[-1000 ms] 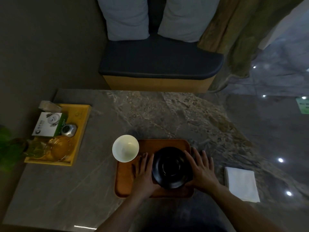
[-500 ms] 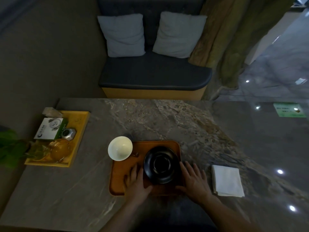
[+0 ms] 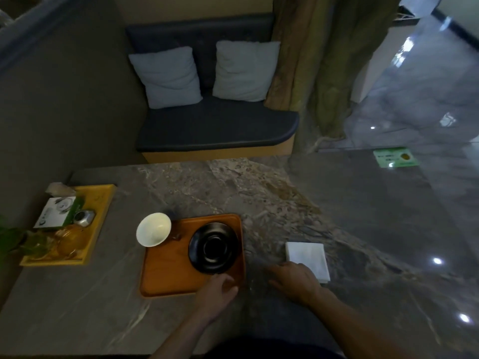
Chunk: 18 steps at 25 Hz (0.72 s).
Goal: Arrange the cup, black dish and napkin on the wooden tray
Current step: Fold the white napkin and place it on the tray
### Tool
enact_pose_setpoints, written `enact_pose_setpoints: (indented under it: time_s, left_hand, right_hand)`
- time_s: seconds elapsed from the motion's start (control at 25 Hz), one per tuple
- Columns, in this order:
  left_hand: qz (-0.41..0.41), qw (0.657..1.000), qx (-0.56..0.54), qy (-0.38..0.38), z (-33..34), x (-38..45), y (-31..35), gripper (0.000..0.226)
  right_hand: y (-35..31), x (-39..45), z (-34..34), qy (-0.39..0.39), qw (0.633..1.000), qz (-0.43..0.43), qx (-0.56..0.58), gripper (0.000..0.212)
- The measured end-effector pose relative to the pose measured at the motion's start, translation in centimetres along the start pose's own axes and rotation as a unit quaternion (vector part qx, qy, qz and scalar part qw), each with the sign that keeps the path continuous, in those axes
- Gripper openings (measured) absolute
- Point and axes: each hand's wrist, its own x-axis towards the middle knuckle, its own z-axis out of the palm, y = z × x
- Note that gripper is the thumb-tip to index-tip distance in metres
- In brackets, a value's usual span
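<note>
The wooden tray (image 3: 166, 278) lies on the marble table (image 3: 259, 193), near the person. It is orange-brown with rounded corners and a low rim. The black dish (image 3: 213, 247) sits on its right half, round and glossy, with a raised ring in the middle. The white cup (image 3: 153, 233) stands at the tray's far left corner and hangs over the rim. The white napkin (image 3: 308, 259), a folded square, lies on the table to the right of the tray, not on it.

Half a second ago both hands lay flat beside the dish. Now the left hand (image 3: 216, 291) rests at the tray's near right corner, fingers loosely curled, holding nothing. The right hand (image 3: 293, 279) has left the tray and lies beside the napkin's near left edge, open and flat, blurred by motion.
</note>
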Motion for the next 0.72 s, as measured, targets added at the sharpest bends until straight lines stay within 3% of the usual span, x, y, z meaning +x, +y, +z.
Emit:
enact_pose_setpoints:
  time_s: [0.24,0.4,0.72]
  left_hand:
    - [0.083,0.978,0.109,-0.158,0.0,3.7,7.7,0.03]
    - [0.094,0.959,0.193,-0.184,0.4,7.0,11.3,0.033]
    - [0.101,0.935,0.276,-0.2,1.2,12.5,15.5,0.033]
  right_hand:
    - [5.6,-3.3,-2.0,-0.016,0.998,0.054,0.007,0.041]
    - [9.7,-4.8,-3.4,-0.027,0.995,0.085,-0.039,0.043]
    - [13.7,-3.8,-6.1,-0.05,0.991,0.124,-0.016,0.044]
